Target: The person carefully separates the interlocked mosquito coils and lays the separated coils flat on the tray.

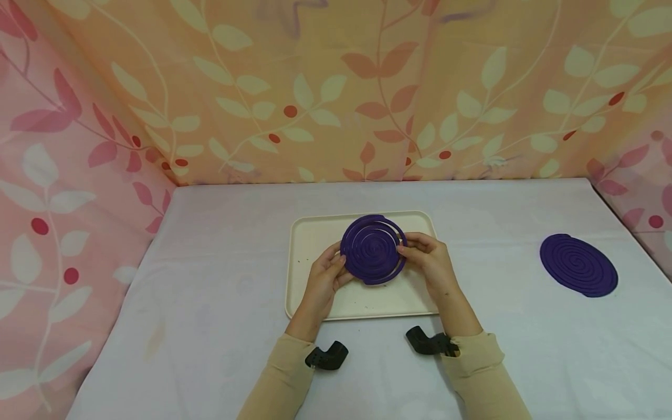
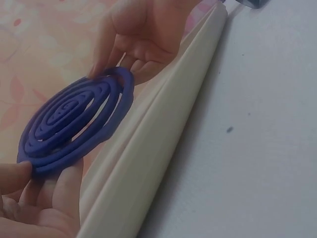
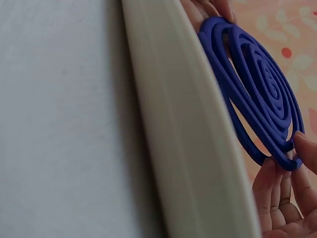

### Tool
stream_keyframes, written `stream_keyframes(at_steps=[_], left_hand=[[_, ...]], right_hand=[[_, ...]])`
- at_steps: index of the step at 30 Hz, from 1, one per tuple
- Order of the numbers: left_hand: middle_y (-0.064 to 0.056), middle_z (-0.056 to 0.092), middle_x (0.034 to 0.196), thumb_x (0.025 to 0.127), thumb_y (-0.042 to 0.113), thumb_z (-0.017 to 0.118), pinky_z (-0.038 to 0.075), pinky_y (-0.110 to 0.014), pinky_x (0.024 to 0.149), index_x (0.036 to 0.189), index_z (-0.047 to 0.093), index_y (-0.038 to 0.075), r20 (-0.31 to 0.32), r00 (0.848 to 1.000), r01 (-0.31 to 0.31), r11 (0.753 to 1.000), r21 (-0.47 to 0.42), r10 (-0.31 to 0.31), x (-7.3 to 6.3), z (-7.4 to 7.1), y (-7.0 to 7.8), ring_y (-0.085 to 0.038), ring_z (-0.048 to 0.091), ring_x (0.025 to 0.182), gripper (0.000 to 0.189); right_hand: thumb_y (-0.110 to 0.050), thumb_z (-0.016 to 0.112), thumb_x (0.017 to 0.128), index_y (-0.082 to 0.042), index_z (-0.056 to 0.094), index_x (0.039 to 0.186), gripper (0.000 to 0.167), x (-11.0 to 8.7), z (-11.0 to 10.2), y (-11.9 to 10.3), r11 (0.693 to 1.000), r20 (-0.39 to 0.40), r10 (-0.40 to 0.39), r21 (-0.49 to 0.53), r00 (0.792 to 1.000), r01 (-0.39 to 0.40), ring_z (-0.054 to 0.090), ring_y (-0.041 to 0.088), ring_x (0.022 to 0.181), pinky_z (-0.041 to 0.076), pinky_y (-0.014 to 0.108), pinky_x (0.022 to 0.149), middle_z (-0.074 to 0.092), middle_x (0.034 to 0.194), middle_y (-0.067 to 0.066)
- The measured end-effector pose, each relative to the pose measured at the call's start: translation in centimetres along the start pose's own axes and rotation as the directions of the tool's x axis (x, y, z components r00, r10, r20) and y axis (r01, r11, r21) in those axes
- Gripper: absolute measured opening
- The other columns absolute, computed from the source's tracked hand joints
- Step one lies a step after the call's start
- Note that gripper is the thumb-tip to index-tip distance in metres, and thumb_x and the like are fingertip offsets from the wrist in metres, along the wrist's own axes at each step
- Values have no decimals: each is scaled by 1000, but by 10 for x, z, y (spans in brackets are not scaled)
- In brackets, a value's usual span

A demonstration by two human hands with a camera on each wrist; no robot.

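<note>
A purple spiral coil (image 1: 371, 248), round and flat like a mosquito coil, is held up over a cream tray (image 1: 315, 297). My left hand (image 1: 324, 280) pinches its left edge between thumb and fingers. On the opposite edge my right hand (image 1: 430, 262) pinches the outer rings, the thumb lying on the near face. Gaps show between the rings of the coil (image 3: 257, 84) in the right wrist view, widest near the right hand. In the left wrist view the coil (image 2: 69, 116) is tilted, its outer end ring standing a little apart.
Another purple spiral coil (image 1: 578, 265) lies flat on the white tablecloth (image 1: 504, 233) at the right. Small dark crumbs dot the tray and cloth. A black wrist device (image 1: 328, 356) sits at each sleeve cuff. Leaf-patterned curtains (image 1: 325, 87) hang behind the table and at its sides.
</note>
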State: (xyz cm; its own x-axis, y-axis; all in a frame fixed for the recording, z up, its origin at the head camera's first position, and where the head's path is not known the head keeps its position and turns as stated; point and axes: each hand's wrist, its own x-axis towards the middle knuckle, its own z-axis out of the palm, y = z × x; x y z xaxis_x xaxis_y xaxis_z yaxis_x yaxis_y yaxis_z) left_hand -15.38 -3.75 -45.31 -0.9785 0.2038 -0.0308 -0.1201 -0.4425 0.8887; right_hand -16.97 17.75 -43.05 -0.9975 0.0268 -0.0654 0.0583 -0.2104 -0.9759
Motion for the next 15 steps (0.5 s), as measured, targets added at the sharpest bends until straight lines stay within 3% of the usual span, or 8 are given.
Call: stream_keyframes(at_steps=[9,15], left_hand=[[-21,59,120,98,1,45,54,-25,80,132,41,-11,-7,999,38,999,10,-38,-1,1,1,-12,64,93,37],[-18,63,111,93,-6,50,55,-23,77,131,44,-12,-16,998,69,997,39,-68,-1,4,1,-11,65,87,39]], right_hand=[[8,68,81,-13,70,83,21,0,2,2,1000,12,2,-28,1000,-2,63,9,70,56,22,62,67,79,-2],[12,62,83,-13,71,82,27,1,3,3,999,19,10,41,1000,-11,64,8,69,56,21,62,68,78,-2]])
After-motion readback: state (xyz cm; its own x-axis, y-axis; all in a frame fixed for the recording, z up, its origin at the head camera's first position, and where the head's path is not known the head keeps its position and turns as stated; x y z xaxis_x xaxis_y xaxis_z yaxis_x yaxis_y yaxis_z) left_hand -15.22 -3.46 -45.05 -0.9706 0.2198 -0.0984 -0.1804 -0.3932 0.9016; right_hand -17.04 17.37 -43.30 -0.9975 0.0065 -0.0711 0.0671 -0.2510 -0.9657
